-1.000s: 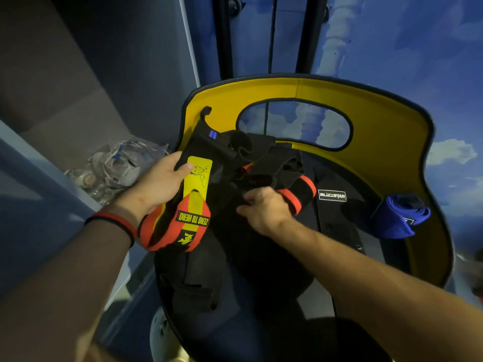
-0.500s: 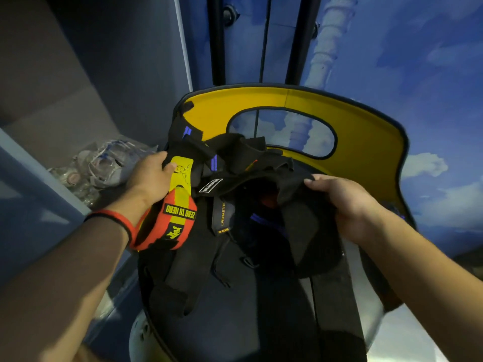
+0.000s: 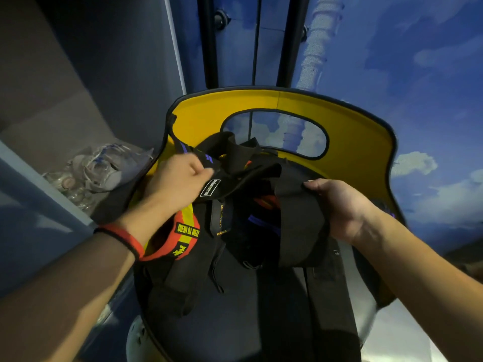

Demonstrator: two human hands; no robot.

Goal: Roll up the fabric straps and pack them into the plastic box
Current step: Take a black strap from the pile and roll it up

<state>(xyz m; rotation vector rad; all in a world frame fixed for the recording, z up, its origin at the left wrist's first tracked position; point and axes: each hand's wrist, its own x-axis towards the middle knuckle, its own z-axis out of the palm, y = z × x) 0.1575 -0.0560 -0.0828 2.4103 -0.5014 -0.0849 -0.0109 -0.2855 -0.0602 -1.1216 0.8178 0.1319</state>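
Note:
A tangled bundle of black fabric straps [image 3: 235,231] hangs between both hands over a yellow-backed chair [image 3: 360,142]. My left hand [image 3: 177,184] grips the bundle's left end, with an orange and yellow strap [image 3: 183,239] hanging below the wrist. My right hand [image 3: 337,205] pinches a wide black strap [image 3: 295,220] at the bundle's right side. Loose strap ends trail down onto the dark seat [image 3: 248,322]. No plastic box shows in the head view.
A pile of clear plastic bags [image 3: 99,171] lies on a grey shelf at the left. A blue cloud-painted wall [image 3: 392,61] rises behind the chair, with dark vertical poles [image 3: 209,40] at the back.
Both hands have lifted the bundle higher. My left hand moved from the orange strap's yellow tab up onto the black straps. A blue roll on the seat's right side is now out of sight.

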